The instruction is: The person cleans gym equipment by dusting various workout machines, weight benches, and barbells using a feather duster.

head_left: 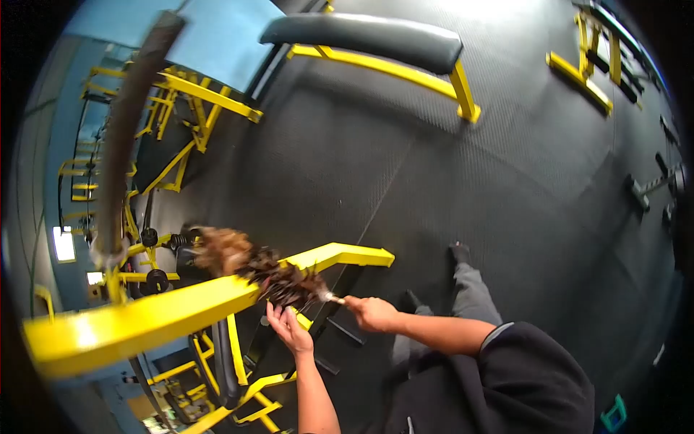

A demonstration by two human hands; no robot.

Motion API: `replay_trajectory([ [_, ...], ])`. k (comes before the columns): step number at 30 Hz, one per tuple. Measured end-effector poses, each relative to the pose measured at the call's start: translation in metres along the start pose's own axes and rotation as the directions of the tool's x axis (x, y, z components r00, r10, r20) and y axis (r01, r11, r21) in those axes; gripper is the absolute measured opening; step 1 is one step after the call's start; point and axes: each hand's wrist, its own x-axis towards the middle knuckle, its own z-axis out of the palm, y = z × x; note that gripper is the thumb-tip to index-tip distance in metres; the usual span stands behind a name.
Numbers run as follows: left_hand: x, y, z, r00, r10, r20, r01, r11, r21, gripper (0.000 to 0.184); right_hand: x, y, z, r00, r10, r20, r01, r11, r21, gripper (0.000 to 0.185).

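My right hand (370, 314) is closed around the handle of a feather duster (278, 278) with brown feathers. The duster's feathers lie across a yellow metal beam (144, 318) of a gym machine, and their far end is blurred. Just below the feathers, my left hand (291, 333) is raised with its fingers apart, holding nothing. Whether its fingertips touch the feathers or the beam, I cannot tell. A bent yellow bar (340, 254) of the frame extends to the right behind the duster.
A black padded bench (365, 40) on yellow legs stands ahead on the black rubber floor (463, 188). More yellow gym machines (206, 98) stand at the left, and another (585, 72) at the upper right. A dark padded bar (130, 137) rises close at the left.
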Motion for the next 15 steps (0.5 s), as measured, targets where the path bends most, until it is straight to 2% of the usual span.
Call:
replay_trajectory([
  [1,0.002,0.008,0.014,0.999,-0.023,-0.040,0.028,0.991,0.132,0.060,0.009,0.025,0.011,0.992,0.125,0.031,-0.124,0.992,-0.027,0.030],
  [2,0.007,0.004,0.027,1.000,-0.017,0.002,0.017,0.982,0.189,0.069,0.022,0.052,0.017,0.951,0.308,0.011,-0.308,0.950,0.049,0.029],
  [3,0.013,-0.007,0.034,0.997,0.000,0.072,-0.022,0.952,0.306,0.072,0.036,0.081,0.017,0.911,0.412,0.028,-0.413,0.909,0.048,0.027],
  [4,0.020,-0.017,0.044,0.983,0.049,0.179,-0.128,0.878,0.461,0.072,0.052,0.124,0.032,0.822,0.570,-0.019,-0.562,0.815,0.143,0.025],
  [5,0.029,-0.026,0.052,0.950,0.075,0.302,-0.247,0.771,0.587,0.071,0.066,0.154,0.042,0.794,0.608,-0.030,-0.595,0.786,0.168,0.025],
  [6,0.038,-0.033,0.062,0.894,0.138,0.426,-0.396,0.689,0.607,0.068,0.069,0.164,0.054,0.817,0.573,-0.061,-0.547,0.804,0.231,0.024],
  [7,0.046,-0.035,0.074,0.864,0.073,0.498,-0.445,0.572,0.689,0.066,0.070,0.159,0.052,0.837,0.539,-0.096,-0.497,0.822,0.280,0.023],
  [9,0.062,-0.052,0.088,0.798,0.009,0.603,-0.561,0.376,0.737,0.064,0.055,0.131,0.043,0.881,0.472,0.025,-0.461,0.848,0.260,0.021],
  [11,0.076,-0.060,0.104,0.776,-0.137,0.616,-0.570,0.269,0.777,0.061,0.048,0.145,0.055,0.893,0.439,0.099,-0.449,0.857,0.252,0.025],
  [12,0.079,-0.065,0.107,0.763,-0.165,0.625,-0.605,0.156,0.781,0.063,0.047,0.161,0.067,0.870,0.488,0.069,-0.491,0.843,0.219,0.025],
  [13,0.079,-0.068,0.110,0.757,-0.170,0.631,-0.612,0.154,0.776,0.063,0.048,0.180,0.077,0.848,0.528,0.032,-0.525,0.831,0.183,0.024],
  [14,0.078,-0.069,0.114,0.760,-0.181,0.624,-0.622,0.078,0.779,0.064,0.053,0.208,0.088,0.755,0.655,0.033,-0.647,0.735,0.206,0.025],
  [15,0.077,-0.073,0.118,0.763,-0.193,0.617,-0.629,-0.001,0.777,0.066,0.059,0.253,0.111,0.722,0.691,-0.043,-0.657,0.703,0.272,0.026],
])
